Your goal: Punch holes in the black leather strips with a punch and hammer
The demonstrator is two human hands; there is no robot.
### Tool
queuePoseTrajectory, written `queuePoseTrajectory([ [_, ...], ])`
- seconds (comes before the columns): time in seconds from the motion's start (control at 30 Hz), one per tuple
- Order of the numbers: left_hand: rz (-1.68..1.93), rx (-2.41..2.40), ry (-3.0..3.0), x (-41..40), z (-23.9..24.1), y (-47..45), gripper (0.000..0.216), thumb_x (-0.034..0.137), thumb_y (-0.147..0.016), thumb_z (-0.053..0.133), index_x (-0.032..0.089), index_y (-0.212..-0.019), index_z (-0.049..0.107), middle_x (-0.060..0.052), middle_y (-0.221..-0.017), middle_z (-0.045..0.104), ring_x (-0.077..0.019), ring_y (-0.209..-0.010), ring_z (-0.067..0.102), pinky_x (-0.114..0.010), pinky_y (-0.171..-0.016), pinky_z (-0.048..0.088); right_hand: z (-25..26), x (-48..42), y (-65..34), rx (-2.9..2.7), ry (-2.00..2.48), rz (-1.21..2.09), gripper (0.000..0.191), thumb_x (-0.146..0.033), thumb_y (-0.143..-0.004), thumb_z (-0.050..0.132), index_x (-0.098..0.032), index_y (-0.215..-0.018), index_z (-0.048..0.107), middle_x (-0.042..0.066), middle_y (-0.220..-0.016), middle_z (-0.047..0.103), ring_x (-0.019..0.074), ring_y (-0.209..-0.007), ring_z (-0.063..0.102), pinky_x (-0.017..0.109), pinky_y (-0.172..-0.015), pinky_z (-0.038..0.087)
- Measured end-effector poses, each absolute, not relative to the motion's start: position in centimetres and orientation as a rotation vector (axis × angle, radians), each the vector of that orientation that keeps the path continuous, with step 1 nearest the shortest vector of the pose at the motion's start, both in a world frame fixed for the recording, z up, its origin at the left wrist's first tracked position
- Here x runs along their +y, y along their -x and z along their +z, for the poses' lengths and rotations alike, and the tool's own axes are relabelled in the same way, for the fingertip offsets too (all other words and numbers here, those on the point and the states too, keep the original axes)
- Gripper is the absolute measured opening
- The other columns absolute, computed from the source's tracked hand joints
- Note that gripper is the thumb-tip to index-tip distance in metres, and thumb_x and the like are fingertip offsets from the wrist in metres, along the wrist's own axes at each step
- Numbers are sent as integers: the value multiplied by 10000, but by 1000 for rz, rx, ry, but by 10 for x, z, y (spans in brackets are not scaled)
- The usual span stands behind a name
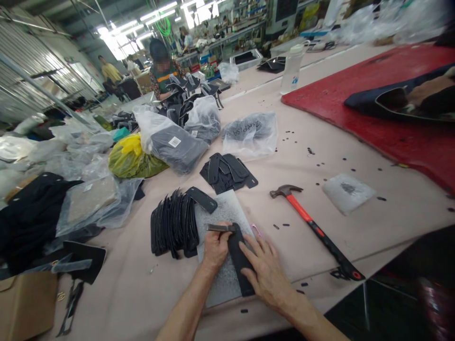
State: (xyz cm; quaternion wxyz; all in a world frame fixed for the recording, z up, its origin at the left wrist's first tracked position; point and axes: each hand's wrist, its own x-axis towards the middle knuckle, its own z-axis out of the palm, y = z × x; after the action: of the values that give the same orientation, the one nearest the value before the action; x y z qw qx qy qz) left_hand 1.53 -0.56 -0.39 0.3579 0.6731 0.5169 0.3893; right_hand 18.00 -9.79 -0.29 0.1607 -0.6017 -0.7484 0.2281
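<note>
Black strip (239, 261), one, undergoing work; batch apparently running part-way.
Left hand (215, 247) is pinching a metal tool (217, 228) at the strip's far end; right hand (265, 267), fingers spread, is pressing the strip onto a grey board (221, 286) beneath the grip. Left of grip: stack (174, 223), standing packed; done or waiting, cannot tell. Right: hammer (309, 220), lying unheld. Beyond grip: loose pile (229, 171), showing slots, seemingly done. Farther right: packet (348, 194), holding something dark, unclear. Beyond pile: clear bag (252, 137), holding dark pieces; leftward, labelled bag (170, 149), holding more; yellow bag (133, 156), hiding its contents. Farthest: bottle (292, 71), standing right of the bags, contents unclear.
</note>
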Motion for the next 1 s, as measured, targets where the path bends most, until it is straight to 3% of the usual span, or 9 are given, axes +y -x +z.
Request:
queuePoseTrajectory([
  [1.0,845,1504,-2186,-4,-14,-27,225,154,-901,460,182,-1008,656,-72,-970,744,-206,-926,695,-342,-841,562,-3,-101,-182,-2110,1689,637,659,-181,-814,538,-268,-1452,394,35,-1557,314,328,-1414,238,550,-1108,235],
])
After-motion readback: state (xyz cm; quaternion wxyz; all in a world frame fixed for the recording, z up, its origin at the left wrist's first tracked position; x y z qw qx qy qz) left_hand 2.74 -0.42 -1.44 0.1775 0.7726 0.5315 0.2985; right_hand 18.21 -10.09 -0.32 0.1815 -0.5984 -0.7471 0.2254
